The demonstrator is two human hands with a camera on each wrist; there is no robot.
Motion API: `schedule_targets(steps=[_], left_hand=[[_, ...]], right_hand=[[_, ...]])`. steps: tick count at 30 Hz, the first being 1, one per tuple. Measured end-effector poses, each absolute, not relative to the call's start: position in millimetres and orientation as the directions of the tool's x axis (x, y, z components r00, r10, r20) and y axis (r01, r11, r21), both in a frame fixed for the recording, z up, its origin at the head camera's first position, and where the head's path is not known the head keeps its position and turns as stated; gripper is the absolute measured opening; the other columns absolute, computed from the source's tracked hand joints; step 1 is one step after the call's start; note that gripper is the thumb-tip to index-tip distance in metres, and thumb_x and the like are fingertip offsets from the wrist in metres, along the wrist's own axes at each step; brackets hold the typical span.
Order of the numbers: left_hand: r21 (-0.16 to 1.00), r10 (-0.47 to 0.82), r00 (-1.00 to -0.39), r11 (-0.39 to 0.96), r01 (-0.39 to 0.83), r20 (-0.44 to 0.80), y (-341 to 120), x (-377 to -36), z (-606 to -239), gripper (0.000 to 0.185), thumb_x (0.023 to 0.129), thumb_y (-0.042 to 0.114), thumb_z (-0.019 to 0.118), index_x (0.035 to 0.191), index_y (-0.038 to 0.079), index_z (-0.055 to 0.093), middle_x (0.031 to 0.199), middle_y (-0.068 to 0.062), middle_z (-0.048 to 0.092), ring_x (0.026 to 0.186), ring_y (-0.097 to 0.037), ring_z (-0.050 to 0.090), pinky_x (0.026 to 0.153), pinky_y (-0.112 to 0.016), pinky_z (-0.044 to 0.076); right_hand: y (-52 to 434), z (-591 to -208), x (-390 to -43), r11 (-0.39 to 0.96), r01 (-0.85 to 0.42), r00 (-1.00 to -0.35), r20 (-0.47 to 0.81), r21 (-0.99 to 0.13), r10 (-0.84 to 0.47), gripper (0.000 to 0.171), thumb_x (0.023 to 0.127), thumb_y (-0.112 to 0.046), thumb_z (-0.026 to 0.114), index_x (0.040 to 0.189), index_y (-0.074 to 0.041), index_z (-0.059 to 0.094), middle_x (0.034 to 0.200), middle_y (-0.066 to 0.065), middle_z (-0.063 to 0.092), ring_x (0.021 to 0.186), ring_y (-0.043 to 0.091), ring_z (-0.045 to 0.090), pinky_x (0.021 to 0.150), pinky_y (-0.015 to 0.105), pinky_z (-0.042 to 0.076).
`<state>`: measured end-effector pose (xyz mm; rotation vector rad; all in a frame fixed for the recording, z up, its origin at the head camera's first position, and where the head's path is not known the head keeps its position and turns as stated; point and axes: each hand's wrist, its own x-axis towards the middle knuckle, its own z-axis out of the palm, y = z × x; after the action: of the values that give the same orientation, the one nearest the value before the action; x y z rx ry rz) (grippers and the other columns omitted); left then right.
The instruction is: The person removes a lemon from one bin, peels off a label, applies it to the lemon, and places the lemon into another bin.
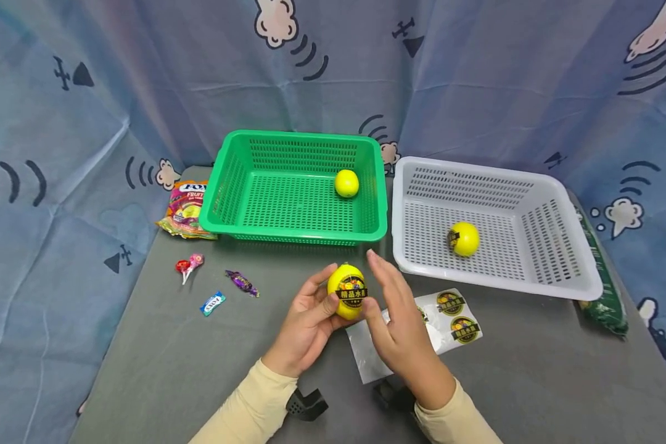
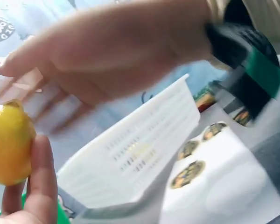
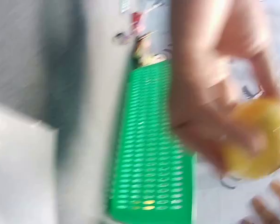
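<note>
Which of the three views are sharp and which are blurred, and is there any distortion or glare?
Head view: sharp and evenly lit, the yellow lemon with a dark round sticker clear in the left hand; edges bend slightly. Left wrist view: the right hand is smeared; the glossy sticker sheet shows glare. Right wrist view: heavily blurred, even the green plastic basket.

Person's arms, head view: pale cream long sleeves (image 1: pixel 244 407) w/ ribbed cuffs reaching both wrists. Left hand (image 1: pixel 305 324) & right hand (image 1: pixel 402 330) bare, no rings. Black wrist-cam mount (image 1: pixel 306 404) under each forearm; left wrist view shows green strap (image 2: pixel 263 70) on right mount.
</note>
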<state>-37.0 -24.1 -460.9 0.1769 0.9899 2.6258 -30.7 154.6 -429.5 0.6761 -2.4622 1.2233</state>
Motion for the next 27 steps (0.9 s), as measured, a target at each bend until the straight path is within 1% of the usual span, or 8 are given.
schedule_targets(steps=[3, 6, 9, 12, 17, 20, 24, 27], left_hand=[[0.651, 0.346, -0.938, -0.711, -0.266, -0.005, -21.0, -36.7, -462.7, 0.047, 0.096, 0.029, 0.077, 0.141, 0.028, 0.064, 0.139, -0.002, 0.058, 0.116, -0.016, 0.065, 0.093, -0.033, 0.057], [0.633, 0.348, -0.937, -0.722, -0.280, -0.018, -16.8, -33.9, -464.4, 0.047, 0.093, 0.032, 0.079, 0.138, 0.030, 0.067, 0.137, 0.001, 0.060, 0.113, -0.013, 0.064, 0.088, -0.028, 0.055], [0.620, 0.364, -0.931, -0.726, -0.298, -0.021, -12.1, -32.7, -464.8, 0.050, 0.093, 0.032, 0.078, 0.142, 0.029, 0.066, 0.141, 0.001, 0.059, 0.118, -0.013, 0.062, 0.092, -0.025, 0.054], [0.603, 0.386, -0.922, -0.731, -0.318, -0.018, -10.7, -31.8, -464.1, 0.051, 0.094, 0.030, 0.078, 0.143, 0.031, 0.066, 0.143, 0.002, 0.058, 0.121, -0.014, 0.060, 0.096, -0.024, 0.053], [0.610, 0.400, -0.916, -0.730, -0.307, 0.018, -16.3, -30.9, -460.8, 0.047, 0.093, 0.029, 0.078, 0.139, 0.034, 0.070, 0.142, 0.001, 0.058, 0.118, -0.015, 0.062, 0.091, -0.025, 0.055], [0.631, 0.408, -0.912, -0.717, -0.298, 0.033, -18.0, -32.4, -459.7, 0.045, 0.095, 0.030, 0.077, 0.139, 0.034, 0.069, 0.141, 0.000, 0.057, 0.116, -0.015, 0.063, 0.090, -0.026, 0.055], [0.623, 0.420, -0.907, -0.715, -0.317, 0.021, -16.4, -31.6, -461.4, 0.043, 0.093, 0.031, 0.077, 0.136, 0.033, 0.069, 0.137, 0.002, 0.061, 0.114, -0.012, 0.064, 0.086, -0.025, 0.055], [0.618, 0.429, -0.903, -0.713, -0.330, 0.013, -14.8, -29.0, -463.5, 0.045, 0.092, 0.031, 0.078, 0.136, 0.033, 0.069, 0.138, 0.003, 0.061, 0.113, -0.011, 0.063, 0.084, -0.024, 0.054]], right_hand=[[147.2, -427.2, -33.8, 0.461, -0.673, -0.734, 0.604, -0.579, -0.311, 0.045, 0.116, -0.028, 0.042, 0.144, 0.003, 0.061, 0.150, 0.016, 0.057, 0.146, 0.038, 0.046, 0.121, 0.046, 0.034], [140.8, -428.9, -34.0, 0.477, -0.695, -0.713, 0.601, -0.538, -0.361, 0.040, 0.116, -0.020, 0.040, 0.141, 0.002, 0.062, 0.150, 0.015, 0.057, 0.151, 0.037, 0.040, 0.124, 0.041, 0.029], [138.9, -431.2, -32.9, 0.529, -0.646, -0.755, 0.561, -0.550, -0.340, 0.040, 0.111, -0.012, 0.045, 0.146, 0.003, 0.056, 0.155, 0.016, 0.051, 0.154, 0.038, 0.034, 0.125, 0.045, 0.027], [141.2, -430.9, -31.0, 0.540, -0.539, -0.841, 0.450, -0.646, -0.301, 0.055, 0.104, -0.011, 0.053, 0.157, -0.001, 0.044, 0.163, 0.012, 0.044, 0.158, 0.035, 0.025, 0.123, 0.056, 0.028], [149.2, -424.6, -23.9, 0.482, -0.409, -0.911, 0.314, -0.775, -0.268, 0.078, 0.109, -0.042, 0.056, 0.170, -0.011, 0.018, 0.173, 0.006, 0.027, 0.162, 0.032, 0.007, 0.121, 0.068, 0.020], [149.0, -419.4, -21.6, 0.452, -0.538, -0.843, 0.461, -0.712, -0.279, 0.073, 0.112, -0.046, 0.049, 0.165, -0.001, 0.028, 0.170, 0.016, 0.032, 0.159, 0.040, 0.017, 0.124, 0.061, 0.019], [143.7, -420.7, -22.1, 0.443, -0.674, -0.736, 0.585, -0.591, -0.341, 0.050, 0.116, -0.029, 0.042, 0.152, 0.005, 0.052, 0.160, 0.019, 0.046, 0.155, 0.038, 0.031, 0.127, 0.046, 0.022], [143.7, -428.0, -21.7, 0.468, -0.660, -0.750, 0.550, -0.587, -0.367, 0.049, 0.116, -0.025, 0.039, 0.155, 0.004, 0.048, 0.163, 0.018, 0.042, 0.156, 0.035, 0.029, 0.127, 0.039, 0.021]])
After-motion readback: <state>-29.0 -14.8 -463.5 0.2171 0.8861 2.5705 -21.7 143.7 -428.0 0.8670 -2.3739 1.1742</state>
